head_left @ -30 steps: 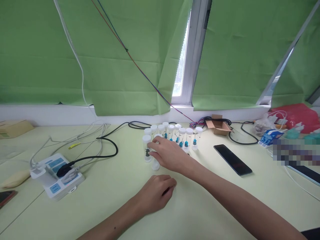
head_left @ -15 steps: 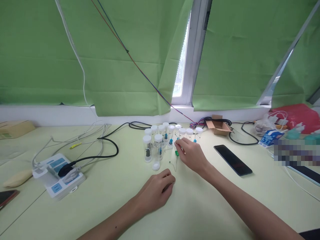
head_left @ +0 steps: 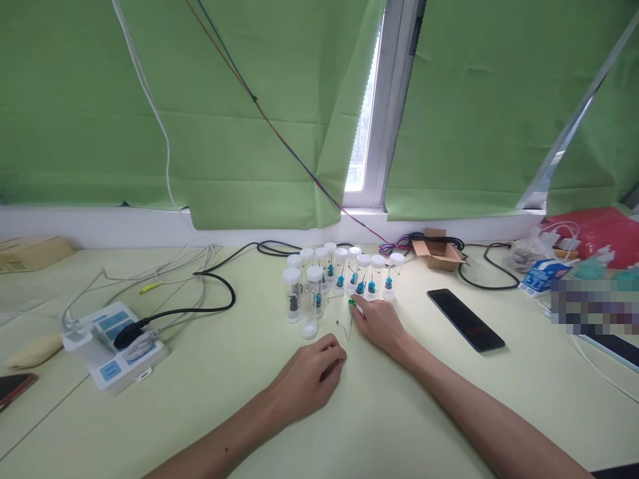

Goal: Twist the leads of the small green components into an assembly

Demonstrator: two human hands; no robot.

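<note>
My right hand [head_left: 382,322] is closed with its fingertips at a small green piece [head_left: 351,302], which has a thin bent metal wire [head_left: 349,326] hanging from it toward me. Resting on the table nearer to me, my left hand [head_left: 314,369] has its fingers curled in, with nothing visible in them. Just beyond both hands stand several clear tubes with white caps; one front tube [head_left: 292,296] holds a dark piece, and another tube [head_left: 372,276] has a blue piece inside. In front of them, a clear tube [head_left: 313,303] stands closest to my left hand.
A black phone [head_left: 466,319] lies to the right. An open small cardboard box [head_left: 438,254] sits at the back by coiled cables. On the left is a white power strip [head_left: 114,352] with plugs and cords. A blue-and-white packet [head_left: 544,276] lies at the far right.
My right hand has drawn back from the capped tubes toward me, down to the green piece. Blue pieces in the tubes behind it now show. My left hand has barely moved.
</note>
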